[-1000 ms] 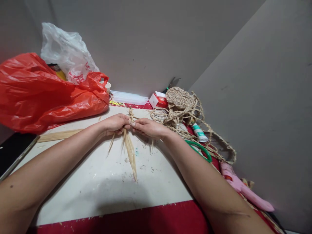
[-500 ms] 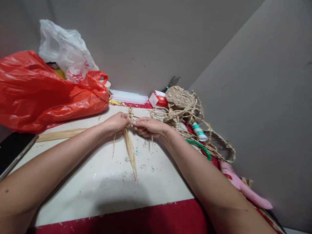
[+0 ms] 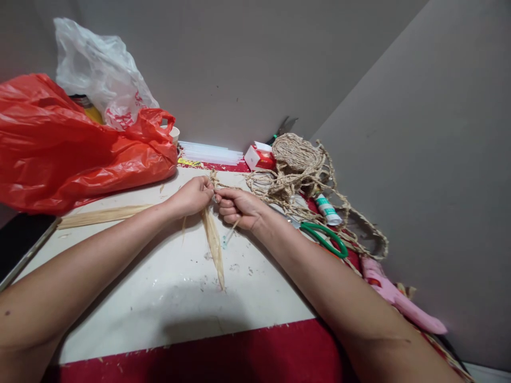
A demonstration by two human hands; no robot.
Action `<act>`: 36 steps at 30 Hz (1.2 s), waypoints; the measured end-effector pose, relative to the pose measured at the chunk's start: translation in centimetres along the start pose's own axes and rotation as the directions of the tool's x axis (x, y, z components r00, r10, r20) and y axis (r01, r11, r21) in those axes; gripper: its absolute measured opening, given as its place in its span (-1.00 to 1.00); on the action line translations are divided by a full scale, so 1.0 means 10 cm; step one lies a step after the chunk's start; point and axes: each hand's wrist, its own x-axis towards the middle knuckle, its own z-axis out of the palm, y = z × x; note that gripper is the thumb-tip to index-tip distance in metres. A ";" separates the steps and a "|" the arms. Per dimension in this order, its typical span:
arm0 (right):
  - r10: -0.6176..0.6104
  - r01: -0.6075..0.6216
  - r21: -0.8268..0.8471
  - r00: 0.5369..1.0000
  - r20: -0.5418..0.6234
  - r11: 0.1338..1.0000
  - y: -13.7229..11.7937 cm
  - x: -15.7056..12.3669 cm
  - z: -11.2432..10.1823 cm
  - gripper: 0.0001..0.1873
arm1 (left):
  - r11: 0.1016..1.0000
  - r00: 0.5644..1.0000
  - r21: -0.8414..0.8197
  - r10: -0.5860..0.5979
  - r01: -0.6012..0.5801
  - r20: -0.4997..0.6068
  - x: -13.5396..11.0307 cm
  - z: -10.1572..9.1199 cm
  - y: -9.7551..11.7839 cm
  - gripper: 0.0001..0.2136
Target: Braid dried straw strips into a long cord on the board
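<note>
My left hand (image 3: 196, 194) is closed in a pinch on straw-coloured dried-leaf strands, near the far edge of the white board (image 3: 175, 303). Close beside it, my right hand (image 3: 238, 207) has its fingers curled round more of the strand, with a thin end poking out below the palm. From under my left hand a flat dried-leaf strip (image 3: 214, 250) hangs toward me, tapering to a point. A small knotted tuft (image 3: 213, 175) shows just beyond my fingertips, joined to thin twisted cord. My fingers hide where the strands meet.
A coiled braided rope (image 3: 299, 154) lies at the back right. Green-handled scissors (image 3: 325, 239), a white-and-green tube (image 3: 328, 210) and a pink glue gun (image 3: 399, 298) line the right side. Red bag (image 3: 88, 154) and loose leaf strips (image 3: 99, 216) are left; clear sticks (image 3: 211, 153) lie behind.
My right hand has turned, curling its fingers more, and the thin end below it now slants. The view has shifted slightly, showing more of the green scissors handles.
</note>
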 end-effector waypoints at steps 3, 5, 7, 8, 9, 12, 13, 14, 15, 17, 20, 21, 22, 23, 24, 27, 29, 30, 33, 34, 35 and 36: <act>-0.023 0.024 0.040 0.999 -0.033 0.999 0.02 -0.02 0.04 -0.75 | 0.997 0.998 0.040 0.061 -0.061 -0.003 0.01 0.00 -0.02 -0.95; -0.037 0.039 0.040 0.998 -0.045 0.998 0.02 -0.02 0.06 -0.79 | 0.995 0.997 0.060 0.080 -0.080 -0.001 0.01 0.00 -0.02 -0.95; -0.059 0.061 0.029 0.996 -0.072 0.998 0.04 -0.02 0.07 -0.81 | 0.995 0.998 0.081 0.064 -0.065 0.011 0.01 0.00 -0.01 -0.96; -0.073 0.075 0.021 0.993 -0.092 0.997 0.05 -0.02 0.08 -0.81 | 0.995 0.999 0.083 0.044 -0.047 0.030 0.00 -0.01 0.00 -0.96; -0.088 0.089 0.009 0.990 -0.109 0.996 0.06 -0.01 0.09 -0.81 | 0.997 0.998 0.077 0.019 -0.023 0.059 0.00 -0.02 0.01 -0.97; -0.125 0.120 -0.038 0.981 -0.148 0.992 0.11 0.00 0.12 -0.83 | 0.995 0.990 0.100 -0.021 0.006 0.140 -0.01 -0.05 0.04 -0.97; -0.138 0.131 -0.050 0.977 -0.161 0.990 0.12 0.00 0.14 -0.84 | 0.989 0.988 0.146 -0.011 -0.012 0.154 -0.01 -0.07 0.05 -0.97; -0.151 0.143 -0.058 0.973 -0.175 0.988 0.13 -0.01 0.15 -0.85 | 0.976 0.988 0.212 0.006 -0.040 0.156 0.00 -0.09 0.06 -0.97; -0.162 0.153 -0.063 0.968 -0.192 0.986 0.14 -0.01 0.16 -0.87 | 0.954 0.988 0.293 0.025 -0.068 0.149 0.00 -0.11 0.07 -0.97; -0.180 0.169 -0.067 0.959 -0.221 0.983 0.16 -0.01 0.17 -0.89 | 0.886 0.991 0.450 0.063 -0.110 0.118 0.00 -0.15 0.10 -0.91; -0.186 0.176 -0.063 0.956 -0.229 0.982 0.16 -0.01 0.16 -0.91 | 0.773 0.994 0.625 0.094 -0.104 0.049 -0.04 -0.18 0.18 -0.82; -0.182 0.174 -0.054 0.957 -0.227 0.983 0.16 -0.01 0.16 -0.92 | 0.745 0.996 0.661 0.085 -0.088 0.037 -0.06 -0.17 0.21 -0.81; -0.175 0.171 -0.037 0.959 -0.224 0.985 0.16 -0.01 0.16 -0.91 | 0.725 0.997 0.685 0.065 -0.070 0.033 -0.08 -0.16 0.24 -0.81; -0.164 0.165 -0.015 0.962 -0.219 0.986 0.16 0.00 0.15 -0.87 | 0.713 0.999 0.700 0.039 -0.051 0.033 -0.10 -0.13 0.27 -0.82; -0.151 0.156 0.010 0.966 -0.210 0.988 0.16 0.00 0.15 -0.82 | 0.706 0.999 0.707 0.013 -0.034 0.035 -0.12 -0.10 0.29 -0.83; -0.117 0.130 0.077 0.981 -0.156 0.989 0.16 0.00 0.14 -0.68 | 0.724 0.999 0.690 -0.016 -0.011 0.033 -0.18 0.03 0.31 -0.88; -0.110 0.124 0.094 0.985 -0.135 0.988 0.17 0.00 0.14 -0.65 | 0.745 0.999 0.667 -0.008 -0.017 0.035 -0.22 0.11 0.31 -0.90; -0.112 0.126 0.094 0.984 -0.139 0.988 0.17 0.00 0.15 -0.65 | 0.744 0.999 0.668 -0.011 -0.019 0.041 -0.23 0.14 0.32 -0.91; -0.120 0.135 0.077 0.977 -0.175 0.988 0.17 -0.01 0.16 -0.65 | 0.691 0.991 0.722 -0.059 -0.046 0.120 -0.28 0.13 0.38 -0.86; -0.120 0.135 0.072 0.976 -0.181 0.988 0.16 -0.02 0.16 -0.65 | 0.684 0.984 0.726 -0.070 -0.074 0.166 -0.28 0.09 0.41 -0.83; -0.118 0.133 0.073 0.976 -0.181 0.988 0.15 -0.02 0.16 -0.65 | 0.697 0.974 0.709 -0.070 -0.108 0.216 -0.28 0.04 0.43 -0.82; -0.115 0.130 0.079 0.979 -0.171 0.988 0.13 -0.03 0.15 -0.65 | 0.727 0.967 0.674 -0.057 -0.129 0.246 -0.25 -0.03 0.43 -0.79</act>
